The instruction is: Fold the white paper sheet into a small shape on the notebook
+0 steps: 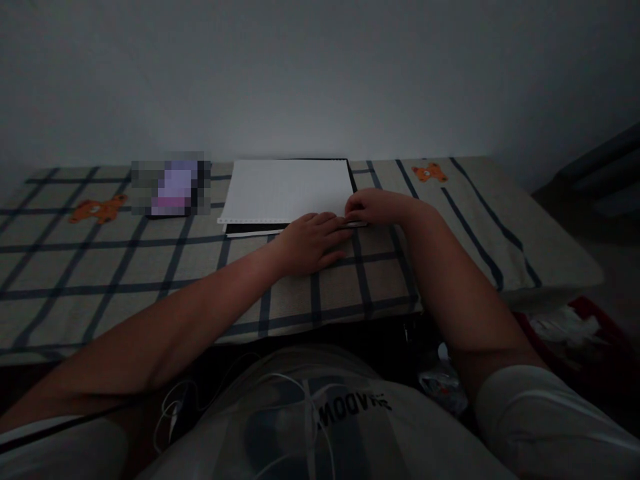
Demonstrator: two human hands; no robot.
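Note:
A notebook [290, 190] lies on the cloth-covered table, a white lined sheet on top with a row of small holes along its near edge. Beneath the sheet a dark cover shows at the right side and near edge, with a thin white edge below it. My left hand [315, 241] rests palm down over the near edge, fingers stretched out and fairly flat. At the near right corner my right hand [373, 205] is closed, its fingertips pinched together beside my left fingertips. What the pinch holds is hidden; a small pale edge shows just under it.
A phone with a lit purple screen [175, 187], partly blurred, lies left of the notebook. The checked tablecloth [165, 267] bears orange bear prints. A wall [320, 80] rises behind the table. White earphone wires [173, 417] hang over my shirt. A red container [595, 320] stands below right.

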